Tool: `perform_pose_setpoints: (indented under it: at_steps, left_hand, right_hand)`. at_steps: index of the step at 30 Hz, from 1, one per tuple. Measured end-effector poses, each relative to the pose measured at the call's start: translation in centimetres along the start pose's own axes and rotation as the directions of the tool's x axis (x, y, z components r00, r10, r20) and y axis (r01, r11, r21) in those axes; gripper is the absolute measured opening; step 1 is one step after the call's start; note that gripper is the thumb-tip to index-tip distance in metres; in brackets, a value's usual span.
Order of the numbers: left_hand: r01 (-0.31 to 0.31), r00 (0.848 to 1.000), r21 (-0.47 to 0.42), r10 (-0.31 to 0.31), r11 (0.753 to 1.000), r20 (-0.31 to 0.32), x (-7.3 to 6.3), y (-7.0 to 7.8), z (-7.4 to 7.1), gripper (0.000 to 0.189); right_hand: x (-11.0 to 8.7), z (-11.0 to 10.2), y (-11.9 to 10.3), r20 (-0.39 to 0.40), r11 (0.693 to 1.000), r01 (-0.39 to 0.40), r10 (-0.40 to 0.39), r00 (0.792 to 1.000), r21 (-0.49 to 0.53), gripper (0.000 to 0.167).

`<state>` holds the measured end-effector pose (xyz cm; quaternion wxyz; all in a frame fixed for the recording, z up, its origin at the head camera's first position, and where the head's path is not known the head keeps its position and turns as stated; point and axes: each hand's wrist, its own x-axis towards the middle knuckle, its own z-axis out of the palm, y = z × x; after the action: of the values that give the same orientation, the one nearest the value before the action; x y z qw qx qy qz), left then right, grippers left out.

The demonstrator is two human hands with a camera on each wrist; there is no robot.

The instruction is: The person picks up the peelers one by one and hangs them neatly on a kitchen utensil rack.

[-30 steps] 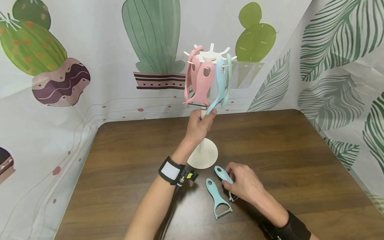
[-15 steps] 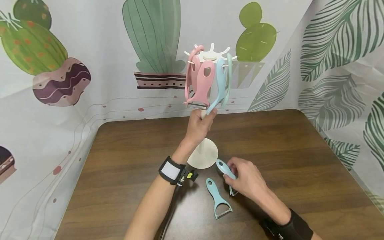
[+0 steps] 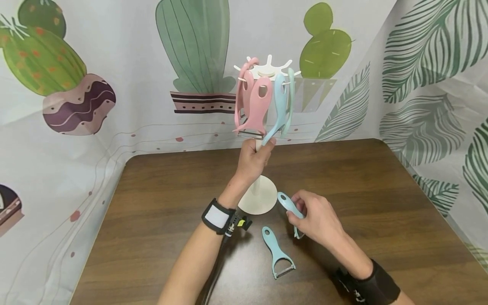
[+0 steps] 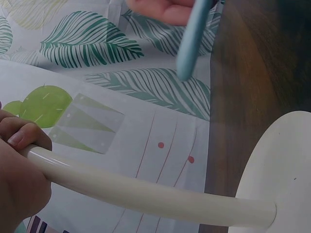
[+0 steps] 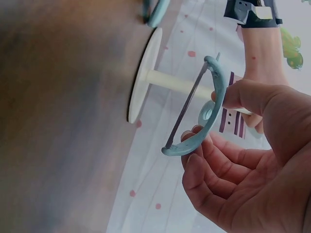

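Note:
My left hand [image 3: 253,160] grips the cream post [image 4: 121,182] of a rack stand, just below the peelers hanging from its spoked top. Pink peelers [image 3: 261,101], a light-blue peeler [image 3: 280,97] and a mint-green peeler [image 3: 291,99] hang there by their handle holes. Between thumb and fingers, my right hand [image 3: 318,218] pinches a blue peeler [image 5: 220,82] near its head. Its holed handle end [image 3: 284,198] points at the stand's round base, its blade back toward me. A second blue peeler [image 3: 272,245] lies on the table in front of the base.
The stand's round base [image 3: 263,199] rests on the brown wooden table [image 3: 171,203]. Several white spokes [image 3: 269,59] at the back of the rack carry nothing. A cactus-and-leaf patterned cloth [image 3: 133,84] hangs behind the table. A dark cable [image 3: 213,275] runs beside my left forearm.
My right hand has moved away from me and slightly right, carrying the blue peeler from beside the other one toward the base's right side. My left hand and the stand stay still.

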<state>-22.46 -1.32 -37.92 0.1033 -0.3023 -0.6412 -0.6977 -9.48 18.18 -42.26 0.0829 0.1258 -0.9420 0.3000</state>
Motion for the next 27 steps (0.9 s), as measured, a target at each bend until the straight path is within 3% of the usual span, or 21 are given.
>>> perform_pose_setpoints:
  at_steps: [17,27]
  left_hand:
    - [-0.017,1.0,-0.02,0.017,1.0,0.0,0.0,0.0,0.0,0.055]
    - [-0.002,1.0,-0.019,0.002,1.0,-0.006,-0.1,0.0,0.0,0.055]
  right_hand:
    - [1.6,-1.9,-0.2,-0.129,0.997,0.018,-0.007,0.992,0.078,0.025]
    - [3.0,-2.9,-0.6,-0.236,0.993,0.059,-0.033,0.971,0.105,0.027]
